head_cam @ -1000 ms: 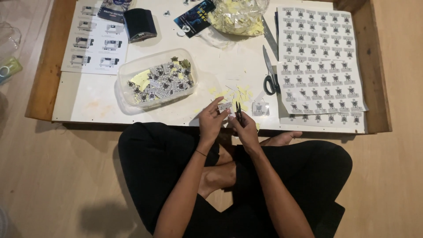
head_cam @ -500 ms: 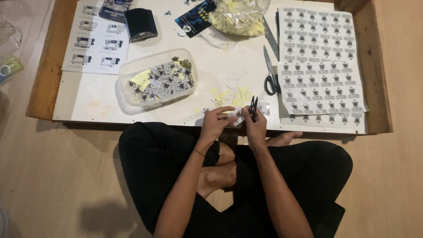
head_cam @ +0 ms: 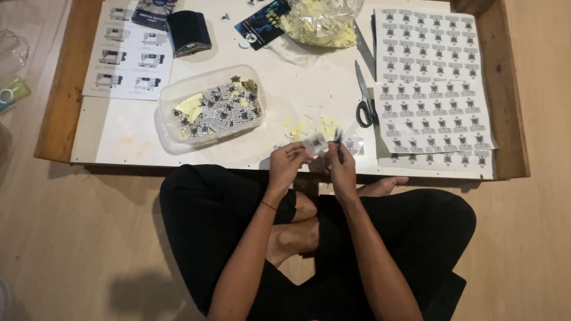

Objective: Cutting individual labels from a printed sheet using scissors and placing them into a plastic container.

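White surface (head_cam: 148, 128) under me — my left hand (head_cam: 287, 165) pinches a small sticker (head_cam: 314, 144), right hand (head_cam: 341, 166) clamps small snips (head_cam: 338, 138); trimming step, next cut needs steady alignment

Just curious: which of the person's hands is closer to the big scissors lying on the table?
Right. The right hand sits just below and left of the scissors; the left hand is farther left.

A small, pale, rectangular printed paper sticker (head_cam: 315, 143) is pinched flat-ish at the low white table's near edge, just above the lap. Beside it, small dark-tipped snips (head_cam: 338, 138) are held upright, blades pointing up, right next to the sticker.
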